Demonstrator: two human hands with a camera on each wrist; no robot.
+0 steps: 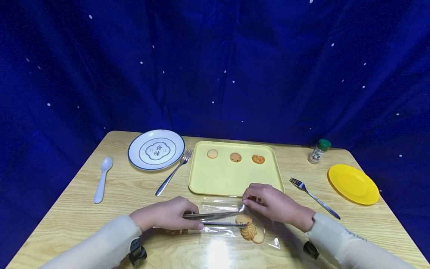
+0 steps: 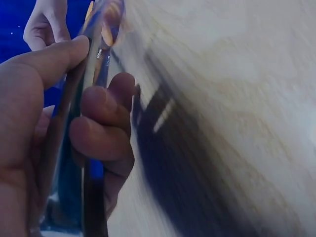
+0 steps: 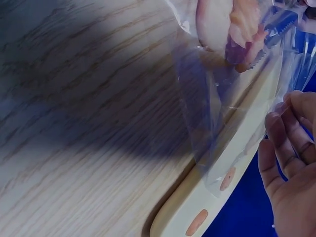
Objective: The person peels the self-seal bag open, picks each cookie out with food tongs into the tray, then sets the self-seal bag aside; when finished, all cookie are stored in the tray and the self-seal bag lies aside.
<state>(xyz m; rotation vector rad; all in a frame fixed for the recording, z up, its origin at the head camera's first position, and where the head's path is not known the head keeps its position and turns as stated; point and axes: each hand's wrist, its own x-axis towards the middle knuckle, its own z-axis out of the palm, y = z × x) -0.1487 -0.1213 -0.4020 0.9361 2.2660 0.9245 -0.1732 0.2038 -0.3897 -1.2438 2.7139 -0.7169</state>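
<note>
Metal tongs (image 1: 215,215) are gripped by my left hand (image 1: 171,213), thumb on one arm and fingers curled round the other. Their serrated tips reach into a clear plastic bag (image 1: 218,232), over a speckled cookie (image 1: 243,219). A swirl cookie (image 1: 248,232) and a pale round cookie (image 1: 258,236) lie against it in the bag. The bag's upper edge is pinched by my right hand (image 1: 268,201), just in front of the yellow tray (image 1: 231,179). In the right wrist view the thumb and fingers (image 3: 276,126) meet on the plastic (image 3: 212,108).
On the tray sit a round cookie (image 1: 212,153), a chip cookie (image 1: 235,157) and a pretzel-shaped cookie (image 1: 258,159). Leftward are a white plate (image 1: 142,151), a fork (image 1: 173,172) and a spoon (image 1: 102,181). Rightward are another fork (image 1: 314,197), a green-capped shaker (image 1: 319,151) and a yellow plate (image 1: 353,184).
</note>
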